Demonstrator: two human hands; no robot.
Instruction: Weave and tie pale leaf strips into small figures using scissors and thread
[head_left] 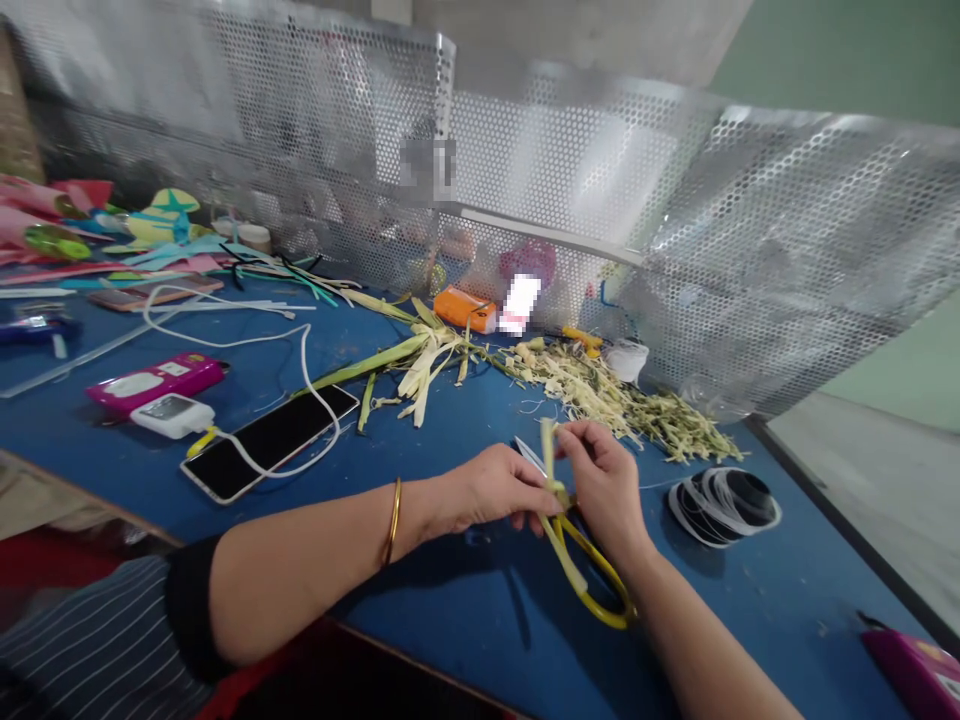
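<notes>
Both of my hands meet above the front part of the blue table. Between thumb and fingers, my left hand pinches a pale green husk strip, which looks knotted or folded at its middle. The strip's upper end stands up, and the fingertips of my right hand are closed on it. Yellow-handled scissors pass beneath the hands, blades pointing away to the left. Whether my right hand also bears the scissors, I cannot tell. Beyond the hands lie pale husk leaves and a heap of shredded husk trimmings.
A spool of clear line stands at right, a magenta box at the near right corner. Leftward lie a black-screened phone, a white cable and a magenta device. An orange packet is before the perforated metal screen.
</notes>
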